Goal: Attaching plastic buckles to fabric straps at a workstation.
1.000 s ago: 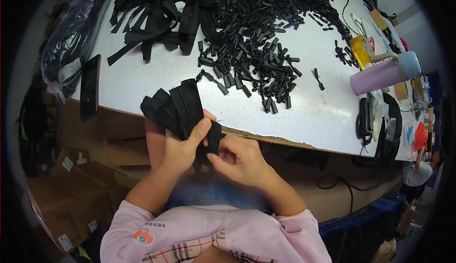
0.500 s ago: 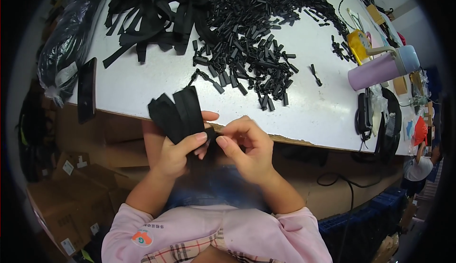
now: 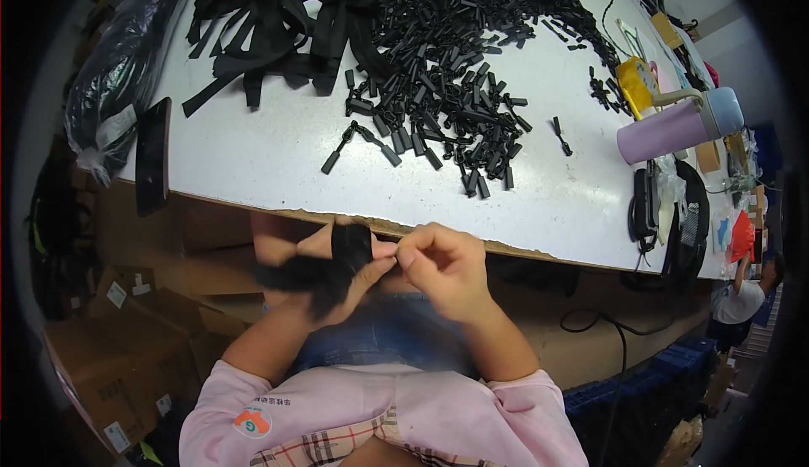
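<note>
The person sits at a white counter (image 3: 278, 163) and holds both hands just below its front edge. The left hand (image 3: 324, 277) has its grip closed around a small bunch of black straps (image 3: 324, 266). The bunch is a bit blurry, so how many straps are in it is hard to tell. The right hand (image 3: 442, 269) is right beside the left one, with its fingertips pinched together at the end of the bunch. It looks like they pinch something tiny there, but that thing is too small to make out.

A lot of work seems to be left. A big heap of small black clips (image 3: 459, 71) covers the middle and far part of the counter, and loose ones lie spread toward the front. A tangle of long black straps (image 3: 278, 37) lies on the far left of the counter. Only the one bunch in the hands is being worked on. No finished pile shows anywhere, so how much is done cannot be told.

A purple bottle (image 3: 674, 126) lies on its side at the right, and a dark plastic bag (image 3: 126, 54) sits at the left end.
</note>
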Demonstrator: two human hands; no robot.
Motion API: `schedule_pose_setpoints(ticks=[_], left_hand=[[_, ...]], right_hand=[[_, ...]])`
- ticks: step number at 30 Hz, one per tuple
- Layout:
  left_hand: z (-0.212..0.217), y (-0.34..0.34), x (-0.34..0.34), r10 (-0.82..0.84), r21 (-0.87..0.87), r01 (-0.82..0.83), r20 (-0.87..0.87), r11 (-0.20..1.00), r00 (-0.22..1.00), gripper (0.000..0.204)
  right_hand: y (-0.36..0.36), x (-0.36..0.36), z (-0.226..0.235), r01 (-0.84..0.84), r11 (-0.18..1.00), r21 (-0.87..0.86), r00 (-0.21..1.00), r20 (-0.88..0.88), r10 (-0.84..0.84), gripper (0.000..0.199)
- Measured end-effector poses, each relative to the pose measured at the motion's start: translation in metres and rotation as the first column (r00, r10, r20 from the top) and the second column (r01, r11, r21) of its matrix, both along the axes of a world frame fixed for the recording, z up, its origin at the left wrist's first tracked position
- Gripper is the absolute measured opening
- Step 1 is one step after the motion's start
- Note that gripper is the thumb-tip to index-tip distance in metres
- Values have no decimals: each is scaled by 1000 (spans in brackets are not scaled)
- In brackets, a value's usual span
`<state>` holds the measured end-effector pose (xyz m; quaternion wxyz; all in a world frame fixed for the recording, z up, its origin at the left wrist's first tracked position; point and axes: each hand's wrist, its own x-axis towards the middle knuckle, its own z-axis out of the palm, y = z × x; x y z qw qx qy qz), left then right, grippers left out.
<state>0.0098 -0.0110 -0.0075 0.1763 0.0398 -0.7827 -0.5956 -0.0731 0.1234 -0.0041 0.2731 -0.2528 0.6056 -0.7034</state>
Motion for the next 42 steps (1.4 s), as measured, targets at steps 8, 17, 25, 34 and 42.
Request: schedule_pose_setpoints(ticks=[8,17,25,34,42], left_hand=[[4,3,-2,42,335,-69,88,940,995,13],[2,5,-7,-41,474,-49,178,879,983,15],[3,12,-9,-66,510,-94,287,855,956,13],[4,16,-16,-31,564,-135,275,815,961,12],[6,14,-16,4,538,-147,258,830,966,12]], right_hand=[[-15,-37,4,536,832,146,410,-906,-106,20],[2,-45,1,658,718,226,144,-974,174,22],[9,-65,-9,520,838,164,266,-964,24,18],[7,-72,-8,556,819,140,248,-969,-2,17],[10,-68,-5,553,828,93,318,-942,-107,17]])
